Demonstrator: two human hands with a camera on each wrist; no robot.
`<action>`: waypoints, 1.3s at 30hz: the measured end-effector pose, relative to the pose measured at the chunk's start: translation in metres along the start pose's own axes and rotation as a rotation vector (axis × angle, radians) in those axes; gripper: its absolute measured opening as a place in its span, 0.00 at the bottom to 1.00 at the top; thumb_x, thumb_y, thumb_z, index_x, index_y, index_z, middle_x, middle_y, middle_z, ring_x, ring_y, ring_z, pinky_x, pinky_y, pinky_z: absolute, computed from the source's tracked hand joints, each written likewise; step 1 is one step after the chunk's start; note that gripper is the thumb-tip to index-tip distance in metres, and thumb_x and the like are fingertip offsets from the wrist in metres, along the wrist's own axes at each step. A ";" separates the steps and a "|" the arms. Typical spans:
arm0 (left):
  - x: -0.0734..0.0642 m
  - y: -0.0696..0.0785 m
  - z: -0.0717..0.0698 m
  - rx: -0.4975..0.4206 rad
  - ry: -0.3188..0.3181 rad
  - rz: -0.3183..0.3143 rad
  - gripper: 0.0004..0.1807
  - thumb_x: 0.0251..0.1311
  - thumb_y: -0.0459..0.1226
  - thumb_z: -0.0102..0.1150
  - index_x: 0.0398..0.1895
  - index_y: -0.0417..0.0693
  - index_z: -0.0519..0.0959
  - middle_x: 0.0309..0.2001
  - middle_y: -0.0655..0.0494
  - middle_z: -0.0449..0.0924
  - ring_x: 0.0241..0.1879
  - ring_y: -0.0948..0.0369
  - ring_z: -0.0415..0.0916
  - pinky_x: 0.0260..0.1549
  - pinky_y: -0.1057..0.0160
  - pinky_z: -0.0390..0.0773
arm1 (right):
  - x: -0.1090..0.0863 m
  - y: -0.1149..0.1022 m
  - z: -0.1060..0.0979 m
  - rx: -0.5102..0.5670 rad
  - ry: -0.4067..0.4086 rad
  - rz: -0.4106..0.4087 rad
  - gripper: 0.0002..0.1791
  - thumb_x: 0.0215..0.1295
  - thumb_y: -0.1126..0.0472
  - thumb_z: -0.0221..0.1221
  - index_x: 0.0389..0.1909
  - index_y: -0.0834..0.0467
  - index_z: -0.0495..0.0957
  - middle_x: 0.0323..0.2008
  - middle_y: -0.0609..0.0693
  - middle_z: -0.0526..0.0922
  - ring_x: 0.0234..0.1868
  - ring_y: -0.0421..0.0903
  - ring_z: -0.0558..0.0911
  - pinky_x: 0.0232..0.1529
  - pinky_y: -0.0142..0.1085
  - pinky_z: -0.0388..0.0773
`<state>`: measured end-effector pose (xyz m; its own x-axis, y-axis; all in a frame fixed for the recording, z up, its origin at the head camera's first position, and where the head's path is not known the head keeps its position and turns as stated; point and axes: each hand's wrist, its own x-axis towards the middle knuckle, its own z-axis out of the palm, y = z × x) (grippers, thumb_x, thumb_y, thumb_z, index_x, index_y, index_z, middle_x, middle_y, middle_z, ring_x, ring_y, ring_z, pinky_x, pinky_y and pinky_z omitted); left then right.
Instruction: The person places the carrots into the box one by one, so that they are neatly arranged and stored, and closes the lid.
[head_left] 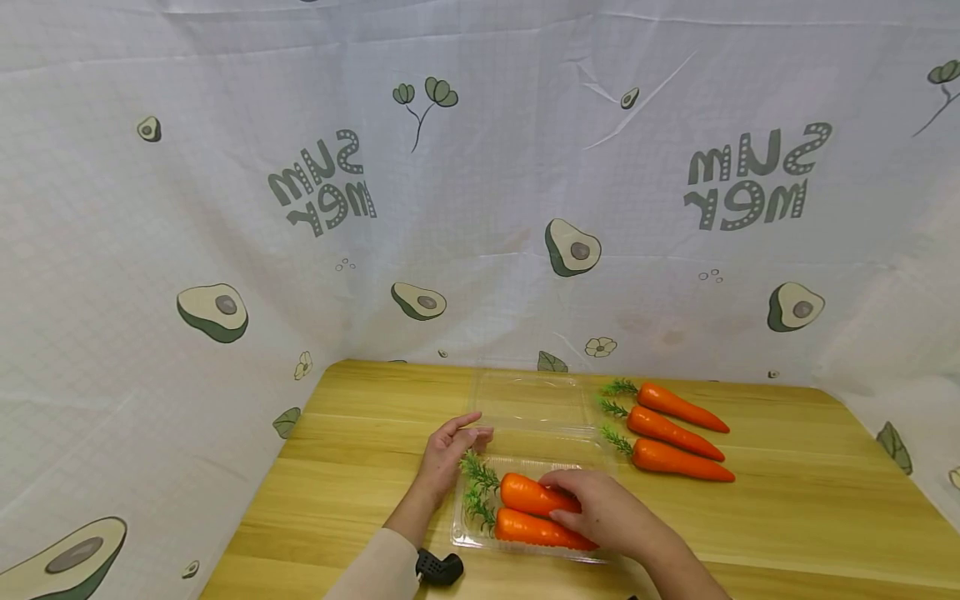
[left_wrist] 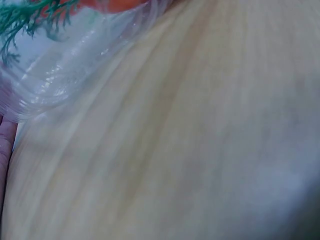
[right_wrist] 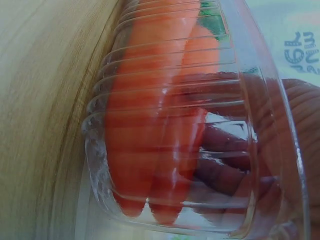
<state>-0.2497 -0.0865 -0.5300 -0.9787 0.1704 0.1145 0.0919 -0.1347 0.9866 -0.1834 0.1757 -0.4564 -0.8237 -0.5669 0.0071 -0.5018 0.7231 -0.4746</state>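
Observation:
Near the front of the table, a clear plastic clamshell box (head_left: pixel 536 554) lies with its lid (head_left: pixel 532 400) folded back. Two orange carrots with green tops lie side by side in it. My right hand (head_left: pixel 600 508) reaches in and grips the farther carrot (head_left: pixel 528 493) by its thinner end. The nearer carrot (head_left: pixel 525 529) lies along the front wall; in the right wrist view the carrots (right_wrist: pixel 137 125) show through the ribbed side. At the box's left rim my left hand (head_left: pixel 446 454) rests, fingers loosely extended towards the lid. In the left wrist view only a finger edge shows.
Several more carrots lie in a row right of the lid, among them a near one (head_left: pixel 678 460), with tops pointing left. A black device (head_left: pixel 439 568) sits at the left wrist. A white printed curtain (head_left: pixel 480 208) hangs behind the wooden table (head_left: pixel 360 417).

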 end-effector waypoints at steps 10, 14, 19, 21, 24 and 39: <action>-0.001 0.001 0.001 -0.004 0.010 -0.012 0.23 0.76 0.35 0.50 0.68 0.31 0.71 0.57 0.29 0.81 0.49 0.61 0.86 0.53 0.67 0.80 | 0.002 0.002 0.003 -0.012 -0.021 0.008 0.17 0.61 0.57 0.71 0.51 0.51 0.84 0.45 0.42 0.88 0.45 0.41 0.83 0.50 0.45 0.82; -0.001 0.001 0.002 -0.013 0.008 -0.003 0.23 0.76 0.34 0.50 0.68 0.30 0.70 0.57 0.29 0.80 0.51 0.57 0.86 0.56 0.67 0.80 | 0.002 0.003 0.002 -0.003 -0.023 0.003 0.16 0.61 0.57 0.71 0.51 0.51 0.84 0.45 0.43 0.88 0.46 0.42 0.84 0.50 0.45 0.83; -0.001 0.000 0.002 -0.014 0.003 0.011 0.23 0.75 0.34 0.50 0.68 0.30 0.70 0.57 0.27 0.80 0.54 0.49 0.85 0.59 0.64 0.79 | 0.001 0.002 -0.001 0.037 -0.026 0.015 0.16 0.63 0.56 0.70 0.51 0.52 0.84 0.45 0.44 0.88 0.45 0.42 0.84 0.48 0.44 0.83; -0.001 -0.001 0.002 -0.012 0.002 0.014 0.23 0.75 0.34 0.49 0.68 0.29 0.70 0.57 0.27 0.80 0.54 0.48 0.85 0.59 0.64 0.79 | 0.001 0.002 -0.001 0.051 -0.027 0.023 0.16 0.63 0.56 0.69 0.52 0.52 0.84 0.46 0.44 0.88 0.45 0.42 0.84 0.48 0.44 0.83; 0.000 -0.002 0.001 -0.019 -0.002 0.009 0.23 0.76 0.34 0.50 0.68 0.30 0.70 0.57 0.27 0.79 0.54 0.50 0.85 0.59 0.65 0.79 | 0.001 0.001 -0.002 0.078 -0.027 0.036 0.16 0.64 0.57 0.69 0.52 0.52 0.84 0.47 0.45 0.88 0.46 0.44 0.85 0.48 0.44 0.84; 0.001 -0.002 -0.001 -0.034 -0.010 -0.011 0.24 0.76 0.35 0.50 0.69 0.30 0.69 0.59 0.27 0.78 0.52 0.59 0.85 0.60 0.67 0.78 | -0.010 0.006 -0.024 0.229 0.029 0.049 0.23 0.68 0.50 0.65 0.58 0.58 0.82 0.55 0.54 0.86 0.53 0.56 0.85 0.53 0.50 0.83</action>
<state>-0.2514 -0.0866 -0.5322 -0.9777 0.1822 0.1048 0.0746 -0.1654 0.9834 -0.1842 0.1952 -0.4380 -0.8547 -0.5191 0.0029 -0.3907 0.6395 -0.6621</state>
